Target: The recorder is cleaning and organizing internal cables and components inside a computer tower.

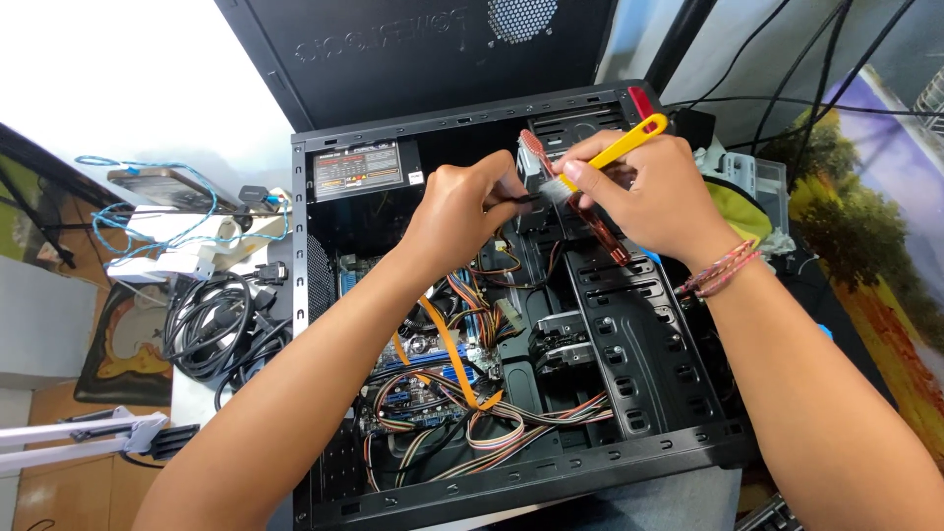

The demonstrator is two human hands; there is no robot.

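Gripped in the right hand [644,192] is a small brush with a yellow handle [629,143], fingers wrapped round the handle near the bristles, which touch a part held over the open computer case [511,462]. That part looks like a small heat sink or fan block with red and copper-coloured edges [580,202]; it is too covered by fingers to say more. Pinching a dark piece of it from the other side is the left hand [462,211], thumb and fingers closed on it, so both hands meet above the far right corner of the case, near the drive bays [629,324].

As for progress, the side panel [413,39] is already off and stands propped behind the far edge of the case, and the held part seems to be out of its place and under the brush, so I judge the cleaning to be under way but not finished. Inside, the power supply [359,169] sits in the far left corner, and the flat orange cable [452,354] and bundled wires [511,423] lie along the near edge, all still plugged in as far as I can see. Whether dust remains on the board [413,383] cannot be told from here. Loose black cables [211,324] lie outside the left edge of the case.
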